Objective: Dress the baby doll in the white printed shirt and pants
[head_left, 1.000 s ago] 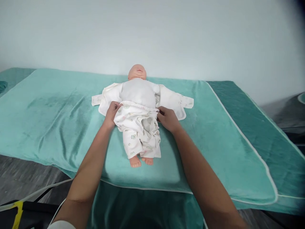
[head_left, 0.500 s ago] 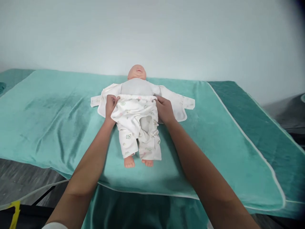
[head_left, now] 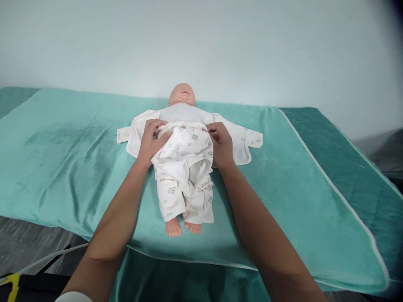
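A baby doll [head_left: 181,94] lies on its back, its bare feet pointing towards me. White printed baby pants [head_left: 179,167] cover its legs, with the elastic waistband across the belly. At the waistband's left side is my left hand [head_left: 151,140], closed on the fabric, thumb lying over the front and fingers at the edge. My right hand [head_left: 222,142] pinches the waistband's right side; its fingertips are partly hidden. Beneath the doll a white baby shirt [head_left: 241,134] lies spread open, sleeves out to both sides. Plain pale cloth shows on the doll's chest.
A light green velvety blanket [head_left: 277,197] with pale piping covers the table, over a darker green cloth [head_left: 343,155]. Behind the table rises a pale wall [head_left: 201,42]. At lower left are grey flooring [head_left: 19,239], a pale cable and a yellow strip [head_left: 14,287].
The waistband sits slightly higher on the doll's belly. My left thumb has moved onto the front of the pants, and my right fingers have curled in more. The view has shifted slightly.
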`<move>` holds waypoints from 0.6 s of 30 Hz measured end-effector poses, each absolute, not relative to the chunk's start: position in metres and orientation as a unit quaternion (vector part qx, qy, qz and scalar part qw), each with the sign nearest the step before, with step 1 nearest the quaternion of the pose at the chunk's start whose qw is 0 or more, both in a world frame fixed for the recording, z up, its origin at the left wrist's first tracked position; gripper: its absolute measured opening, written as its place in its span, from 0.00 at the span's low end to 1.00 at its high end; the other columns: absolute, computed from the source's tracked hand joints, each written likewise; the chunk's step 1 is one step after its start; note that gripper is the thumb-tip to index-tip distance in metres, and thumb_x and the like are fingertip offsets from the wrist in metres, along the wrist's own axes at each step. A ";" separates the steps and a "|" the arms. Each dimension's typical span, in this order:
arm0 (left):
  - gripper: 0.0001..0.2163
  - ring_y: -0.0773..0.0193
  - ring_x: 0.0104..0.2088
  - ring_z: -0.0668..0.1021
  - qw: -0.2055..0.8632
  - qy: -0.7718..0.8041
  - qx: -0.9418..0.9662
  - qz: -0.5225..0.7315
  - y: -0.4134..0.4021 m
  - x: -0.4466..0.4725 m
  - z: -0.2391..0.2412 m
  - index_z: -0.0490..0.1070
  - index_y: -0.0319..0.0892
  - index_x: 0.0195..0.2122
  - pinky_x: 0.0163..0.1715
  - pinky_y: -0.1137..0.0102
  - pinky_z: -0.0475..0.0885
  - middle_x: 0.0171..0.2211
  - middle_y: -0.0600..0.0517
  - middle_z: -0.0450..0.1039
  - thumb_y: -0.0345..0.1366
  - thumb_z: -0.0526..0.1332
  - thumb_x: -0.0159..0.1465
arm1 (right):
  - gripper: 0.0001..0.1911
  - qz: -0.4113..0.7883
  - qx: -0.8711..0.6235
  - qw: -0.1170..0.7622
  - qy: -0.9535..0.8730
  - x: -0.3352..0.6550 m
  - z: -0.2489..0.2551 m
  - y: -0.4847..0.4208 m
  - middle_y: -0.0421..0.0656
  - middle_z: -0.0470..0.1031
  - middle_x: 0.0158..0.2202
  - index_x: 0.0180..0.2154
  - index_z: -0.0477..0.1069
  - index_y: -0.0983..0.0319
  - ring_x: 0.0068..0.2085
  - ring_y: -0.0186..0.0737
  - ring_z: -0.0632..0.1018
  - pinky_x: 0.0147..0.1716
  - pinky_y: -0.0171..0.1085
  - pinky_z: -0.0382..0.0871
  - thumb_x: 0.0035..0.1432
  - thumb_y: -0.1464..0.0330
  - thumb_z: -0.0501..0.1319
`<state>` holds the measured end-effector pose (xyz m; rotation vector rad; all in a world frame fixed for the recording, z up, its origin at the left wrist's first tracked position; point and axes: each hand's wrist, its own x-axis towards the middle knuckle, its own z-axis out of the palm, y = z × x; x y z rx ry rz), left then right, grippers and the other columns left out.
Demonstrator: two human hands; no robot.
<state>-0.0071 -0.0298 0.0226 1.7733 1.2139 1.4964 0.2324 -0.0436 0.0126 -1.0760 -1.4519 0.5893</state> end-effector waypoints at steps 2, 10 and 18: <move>0.11 0.57 0.50 0.72 0.235 0.451 0.681 0.527 -0.031 -0.006 0.030 0.72 0.45 0.39 0.52 0.64 0.68 0.45 0.50 0.69 0.36 0.72 0.58 | 0.12 0.207 -0.432 0.580 -0.659 0.231 0.016 -0.043 0.44 0.71 0.39 0.34 0.68 0.56 0.44 0.44 0.73 0.45 0.44 0.70 0.67 0.56 0.60; 0.13 0.64 0.31 0.65 0.221 0.556 0.579 0.554 -0.015 -0.006 0.027 0.61 0.44 0.28 0.35 0.68 0.61 0.26 0.57 0.61 0.34 0.64 0.67 | 0.18 0.183 -0.464 0.563 -0.658 0.222 0.011 -0.033 0.43 0.70 0.38 0.36 0.64 0.56 0.40 0.42 0.72 0.42 0.42 0.70 0.69 0.50 0.56; 0.14 0.65 0.31 0.64 0.282 0.592 0.511 0.555 0.012 -0.010 0.018 0.61 0.44 0.27 0.35 0.71 0.59 0.26 0.58 0.60 0.29 0.65 0.65 | 0.19 0.274 -0.474 0.541 -0.638 0.230 0.007 -0.027 0.40 0.69 0.36 0.29 0.67 0.58 0.41 0.40 0.71 0.46 0.42 0.67 0.63 0.51 0.63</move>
